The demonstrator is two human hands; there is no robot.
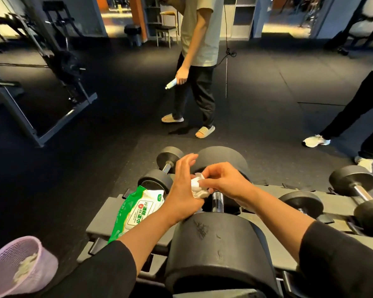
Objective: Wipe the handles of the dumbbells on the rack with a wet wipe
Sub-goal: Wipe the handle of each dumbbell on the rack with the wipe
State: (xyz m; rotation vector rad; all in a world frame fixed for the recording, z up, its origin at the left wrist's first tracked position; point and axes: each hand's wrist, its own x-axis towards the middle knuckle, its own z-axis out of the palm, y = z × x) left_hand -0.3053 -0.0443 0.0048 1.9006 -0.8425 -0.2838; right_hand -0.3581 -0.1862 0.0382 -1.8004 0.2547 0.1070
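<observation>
Crumpled white wet wipe (198, 186) partly hidden between both hands, knurled steel handle (218, 201) of the large black dumbbell mostly covered, green-and-white wipes pack (138, 209) overlapped by the left forearm, pink mesh basket (19, 267) cut off at the frame's bottom-left corner, basket's pale contents indistinct

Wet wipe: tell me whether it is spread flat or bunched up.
Bunched up. The wet wipe shows as a crumpled white wad between the left hand and the right hand, above the dumbbell handle.
</observation>
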